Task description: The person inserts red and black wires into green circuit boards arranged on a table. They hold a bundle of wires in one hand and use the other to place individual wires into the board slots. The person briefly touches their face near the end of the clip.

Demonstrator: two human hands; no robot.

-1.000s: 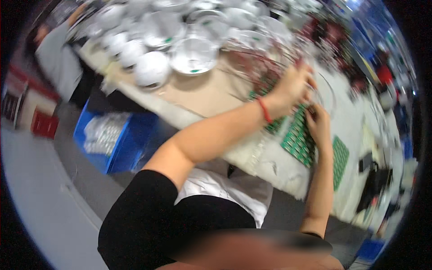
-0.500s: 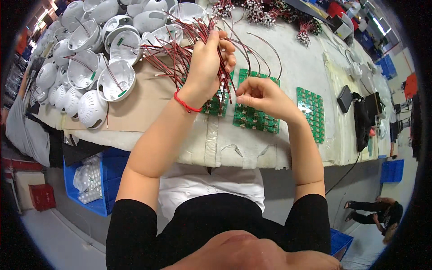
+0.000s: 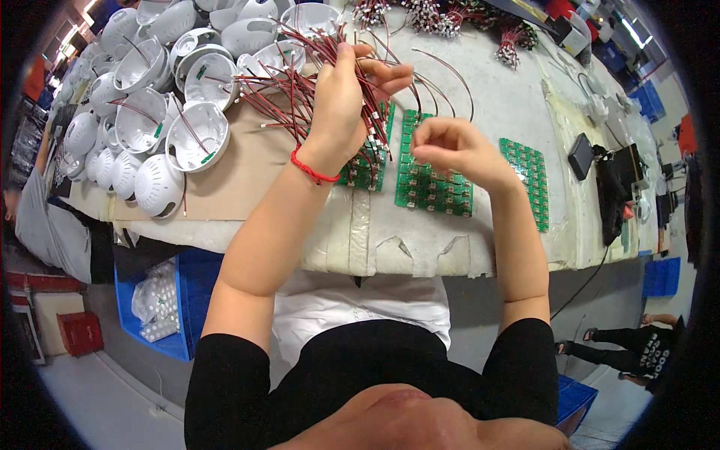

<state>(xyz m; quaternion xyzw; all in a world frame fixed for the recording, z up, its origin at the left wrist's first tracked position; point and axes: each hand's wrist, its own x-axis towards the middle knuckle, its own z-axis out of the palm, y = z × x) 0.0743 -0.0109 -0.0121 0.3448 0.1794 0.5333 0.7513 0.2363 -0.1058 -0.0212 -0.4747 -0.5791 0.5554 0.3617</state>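
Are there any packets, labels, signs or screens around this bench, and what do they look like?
Dark flat device: right on the bench, rectangular, screen unlit.
Clear bag: in the blue crate under the bench, lumpy, full of small white parts.
Red box: on the floor at left, squarish.
No label or sign is clear enough to tell.

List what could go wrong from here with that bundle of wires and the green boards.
1. The left hand grips a thick bundle of red and black wires whose loose ends fan out over the white housings; they may tangle or snag there.
2. The right hand pinches close above a green circuit board panel; a tug could shift the panel.
3. Wire ends hang over another panel under the left wrist and could drag it.
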